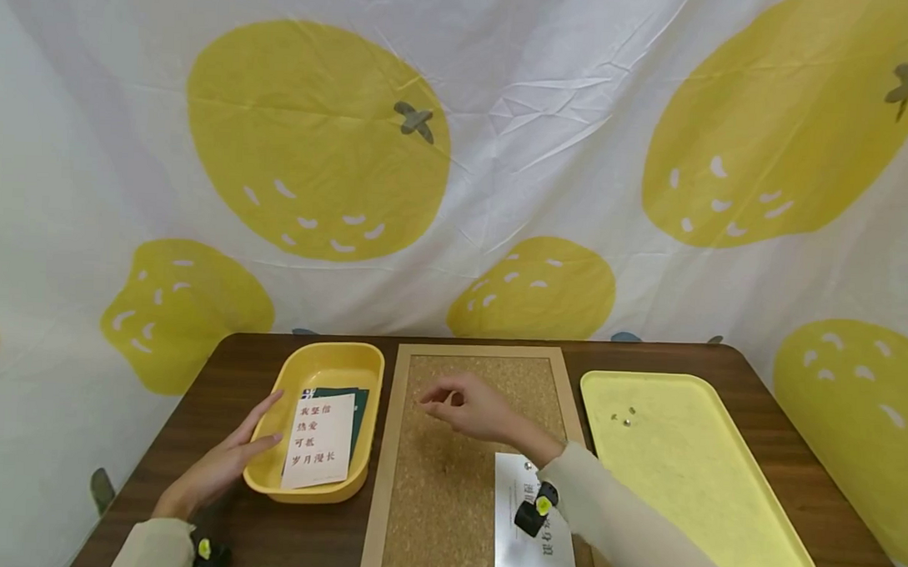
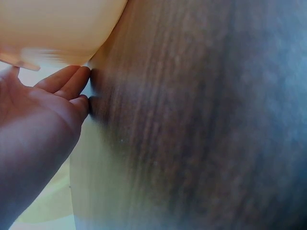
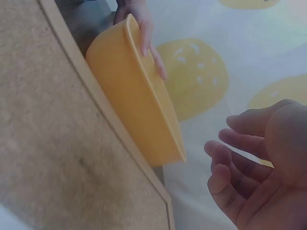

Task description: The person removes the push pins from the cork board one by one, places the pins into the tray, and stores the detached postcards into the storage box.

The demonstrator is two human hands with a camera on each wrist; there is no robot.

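Note:
A yellow plastic bin [image 1: 375, 397] stands on the left of the table, holding a white card [image 1: 317, 441] with red Chinese characters on top of a dark green card [image 1: 359, 422]. My left hand [image 1: 230, 455] holds the bin's left rim; thumb and index finger reach over it, while other fingers lie along the outer wall in the left wrist view. Over the cork board [image 1: 439, 500] hovers my right hand [image 1: 468, 407], fingers loosely bent, nothing between them. Below its wrist lies a white printed card [image 1: 516, 544] with a pushpin [image 1: 528, 465] at its top, partly hidden by the wrist strap.
A pale yellow tray [image 1: 702, 492] sits right of the board, with several small pins [image 1: 627, 422] in its upper left part. Behind the dark wooden table [image 1: 225, 376] hangs a white curtain [image 1: 488, 168] printed with lemons.

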